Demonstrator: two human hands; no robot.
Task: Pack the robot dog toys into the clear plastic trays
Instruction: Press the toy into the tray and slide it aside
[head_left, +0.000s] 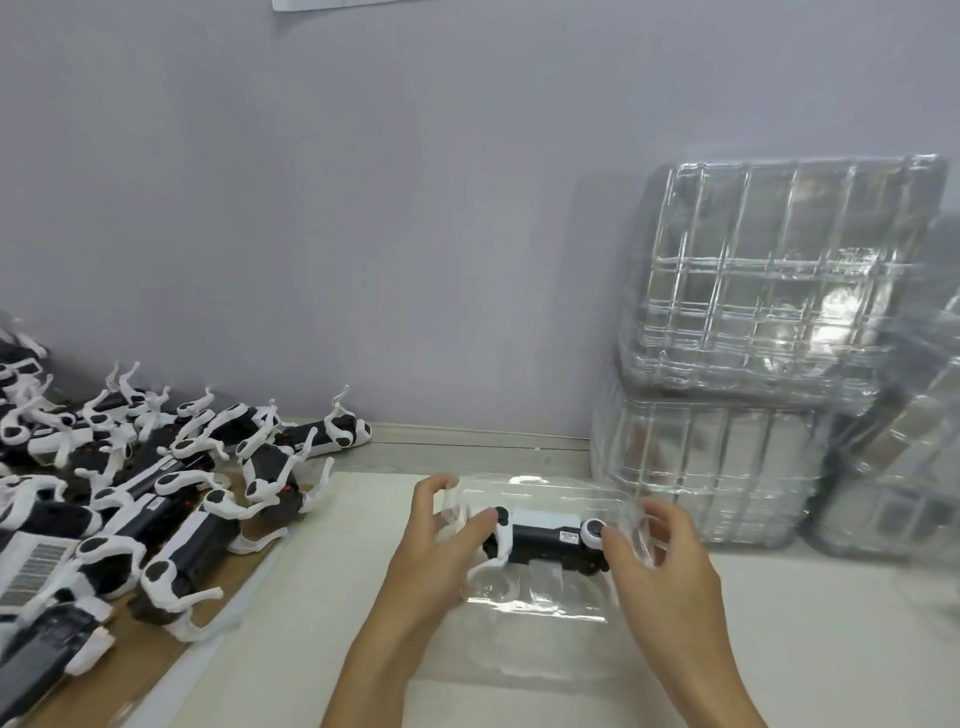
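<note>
Unpacked robot dogs (156, 499) lie heaped at left on our worktop (322, 597). Our left hand (441, 540) and right hand (660, 561) curl their fingers round one toy dog (545, 538), seating it in a clear tray (535, 603); spare trays (769, 291) are stacked right, within reach.

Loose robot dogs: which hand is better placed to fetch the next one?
Left. The left hand is nearer the loose robot dogs; the right hand is on the clear tray's far side.

Left hand (441, 540), right hand (657, 558) hold robot dog toy (545, 538) in clear tray (540, 605).
</note>
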